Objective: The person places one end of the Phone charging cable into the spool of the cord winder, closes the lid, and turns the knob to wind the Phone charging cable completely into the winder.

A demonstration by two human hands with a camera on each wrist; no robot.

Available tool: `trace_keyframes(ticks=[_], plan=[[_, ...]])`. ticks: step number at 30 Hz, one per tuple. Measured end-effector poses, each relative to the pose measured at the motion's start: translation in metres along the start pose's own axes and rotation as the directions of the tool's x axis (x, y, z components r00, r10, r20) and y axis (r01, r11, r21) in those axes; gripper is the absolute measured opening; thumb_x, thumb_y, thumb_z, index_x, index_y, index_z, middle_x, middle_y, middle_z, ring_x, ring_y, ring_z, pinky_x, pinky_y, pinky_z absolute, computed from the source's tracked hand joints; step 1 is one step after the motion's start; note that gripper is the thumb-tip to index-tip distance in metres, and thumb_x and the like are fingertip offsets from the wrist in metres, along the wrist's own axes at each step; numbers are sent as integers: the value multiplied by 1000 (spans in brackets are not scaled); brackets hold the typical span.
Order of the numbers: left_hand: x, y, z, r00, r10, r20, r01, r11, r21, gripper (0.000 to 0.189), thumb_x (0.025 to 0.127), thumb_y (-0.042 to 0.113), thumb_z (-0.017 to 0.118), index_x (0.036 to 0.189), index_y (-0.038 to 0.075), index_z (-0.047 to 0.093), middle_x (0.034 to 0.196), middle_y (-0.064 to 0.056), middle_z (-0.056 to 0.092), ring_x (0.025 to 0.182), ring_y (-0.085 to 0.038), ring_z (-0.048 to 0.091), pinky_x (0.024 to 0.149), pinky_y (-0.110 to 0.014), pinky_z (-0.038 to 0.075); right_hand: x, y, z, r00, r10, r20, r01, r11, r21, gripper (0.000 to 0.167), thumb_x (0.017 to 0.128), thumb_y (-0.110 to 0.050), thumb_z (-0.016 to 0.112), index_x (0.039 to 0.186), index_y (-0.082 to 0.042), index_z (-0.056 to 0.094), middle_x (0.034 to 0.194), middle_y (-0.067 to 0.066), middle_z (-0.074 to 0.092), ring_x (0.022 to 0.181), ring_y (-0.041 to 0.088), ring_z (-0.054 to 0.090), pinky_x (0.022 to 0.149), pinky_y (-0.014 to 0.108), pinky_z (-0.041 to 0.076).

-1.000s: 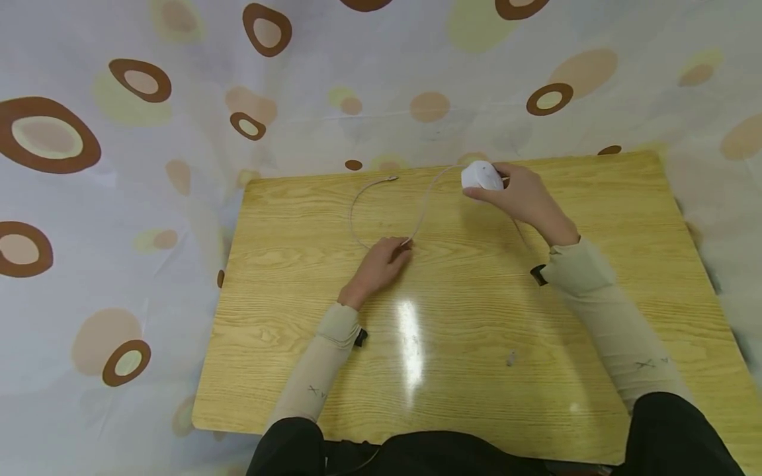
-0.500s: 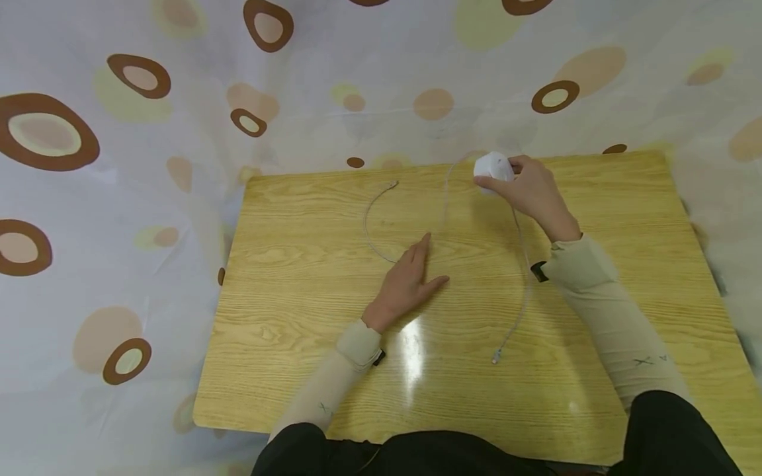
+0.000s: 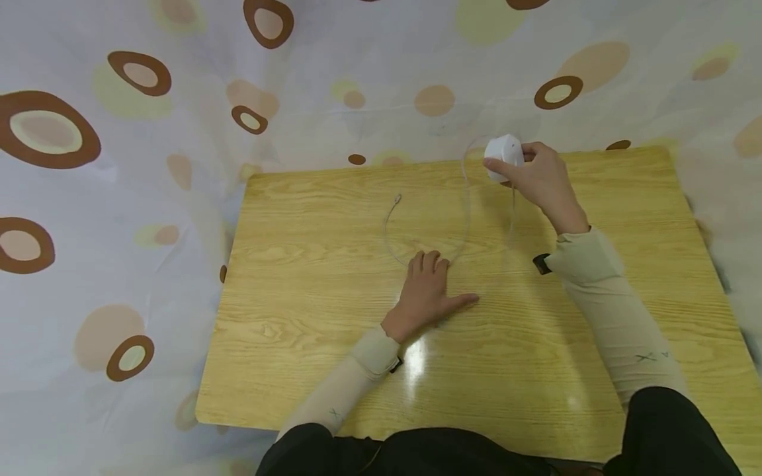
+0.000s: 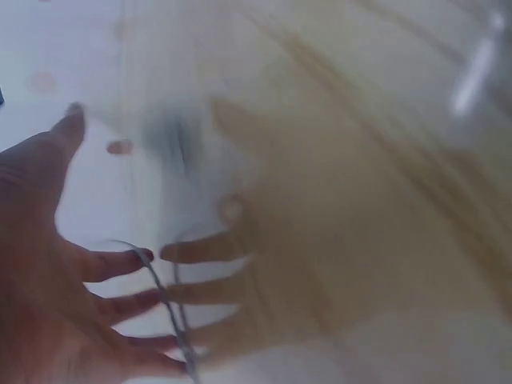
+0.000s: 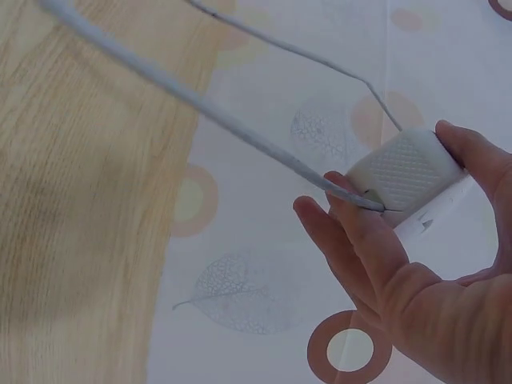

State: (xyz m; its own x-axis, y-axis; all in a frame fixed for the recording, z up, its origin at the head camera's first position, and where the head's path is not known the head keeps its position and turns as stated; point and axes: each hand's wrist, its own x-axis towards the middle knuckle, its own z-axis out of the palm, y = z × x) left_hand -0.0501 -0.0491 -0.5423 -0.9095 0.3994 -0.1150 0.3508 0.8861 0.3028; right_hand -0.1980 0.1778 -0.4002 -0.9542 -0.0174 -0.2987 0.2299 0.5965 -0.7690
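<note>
A small white box (image 3: 503,155) with rounded corners is held in my right hand (image 3: 544,185) near the table's back edge, thumb on one side and fingers on the other. The right wrist view shows a textured face on the box (image 5: 404,172) and a thin pale cable (image 5: 240,132) leaving it on two sides. My left hand (image 3: 425,291) is low over the middle of the table, fingers spread and thumb out to the right. In the left wrist view the cable (image 4: 166,296) runs across its fingertips. One metal-tipped cable end (image 3: 398,198) points toward the back.
The wood-grain table (image 3: 297,330) spreads under both hands. Behind and beside it hangs a pale curtain (image 3: 333,79) with brown and yellow ovals. The front edge meets the person's dark clothing (image 3: 452,449). Light glares off the tabletop.
My right hand has carried the white box right and farther back. The left hand has let go of its hold on the cable, spread its fingers and moved right. The cable loop has shifted right.
</note>
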Motion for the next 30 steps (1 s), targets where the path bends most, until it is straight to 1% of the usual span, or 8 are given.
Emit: trace_keyframes(ticks=[3,5,11,17,20,23,26,30], plan=[[2,11,1,996,-34,78,32,999,33,97,87,86,59,148,10,52,165,-18,39,156,-49,33,123,-65,37,-1,0,-1,1000,7,3,-7,1000,21,106,89,-70,70,161,0,36,157,27,46,132,39,56,67,12,52],[2,15,1,993,-46,109,39,998,59,92,89,82,60,147,10,51,167,-19,36,158,-50,30,120,-69,37,-2,0,-1,1000,11,9,-11,1000,27,106,89,-70,69,161,0,35,157,27,45,131,39,56,67,12,52],[0,6,0,998,-20,56,15,996,93,49,104,57,58,126,13,63,162,-11,47,155,-38,40,118,-61,44,-4,2,-3,999,28,39,-29,999,33,108,89,-71,70,163,-2,33,160,26,45,135,38,55,71,14,52],[-3,-18,-8,1000,11,-9,-11,999,-31,28,108,41,61,100,15,69,147,-4,60,141,-24,55,112,-46,50,-6,10,-8,997,21,68,-21,1000,-8,108,89,-72,68,163,-1,34,158,26,45,133,38,53,76,19,51],[-3,-31,-14,999,30,-18,-31,995,-96,27,107,39,63,96,15,71,123,-3,70,116,-21,64,101,-45,54,-8,16,-10,996,11,92,-12,1000,3,105,90,-70,69,162,-1,35,157,27,46,127,35,56,74,17,52],[-4,-44,-20,999,36,-10,-37,985,-168,26,105,38,66,98,15,74,97,1,74,86,-15,64,90,-41,56,-8,22,-12,994,2,113,-3,1000,11,105,91,-69,69,163,-1,35,158,27,46,124,33,57,72,14,52],[-4,-57,-25,1000,12,22,-6,966,-260,24,104,38,68,100,15,76,87,2,75,74,-11,63,82,-35,57,-9,28,-15,992,-1,126,-1,1000,16,104,90,-70,69,163,-2,37,157,26,48,121,28,60,73,14,54],[-6,-73,-29,996,-50,75,76,909,-409,21,103,36,70,100,16,75,94,1,77,83,-13,68,79,-33,57,-10,33,-18,990,10,140,-14,1000,25,103,90,-69,70,161,-2,39,154,24,50,110,18,64,73,15,56]])
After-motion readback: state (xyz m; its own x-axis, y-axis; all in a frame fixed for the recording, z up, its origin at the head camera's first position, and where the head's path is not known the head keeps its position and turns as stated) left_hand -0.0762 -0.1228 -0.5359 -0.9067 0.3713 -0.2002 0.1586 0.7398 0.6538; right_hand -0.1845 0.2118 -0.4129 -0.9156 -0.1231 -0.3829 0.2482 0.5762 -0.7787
